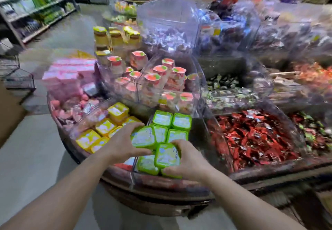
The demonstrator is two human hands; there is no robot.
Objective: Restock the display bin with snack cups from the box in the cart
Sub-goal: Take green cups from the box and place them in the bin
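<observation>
1. The person is placing stock: both bare hands are down in the clear plastic display bin (133, 175) at the front of the round stand, among the square green-rimmed snack cups with pale foil lids (181, 121).

2. The left hand (124, 143) is curled round one green cup (143, 138), fingers over its far edge and thumb along its near side. That cup sits tilted on top of the others, so I judge it is being set down, not yet released.

3. The right hand (188, 159) wraps a second green cup (167, 155) from the right, thumb over its upper corner and fingers under its lower edge. This cup too is tilted and rests on the cups beneath.

4. Green cups already fill the back rows of the bin, lids up and side by side. The front rows look looser, so I would say the restock is well along but not finished.

5. Next, I judge, both cups need pressing flat into the front gaps, lids up, before the hands let go and go back for more. The cart and the box are not in view.

6. In the neighbouring bin to the left lie matching yellow-rimmed cups (104, 126).

7. The lids carry printing, but it is too blurred to read; no brand can be made out.
</observation>
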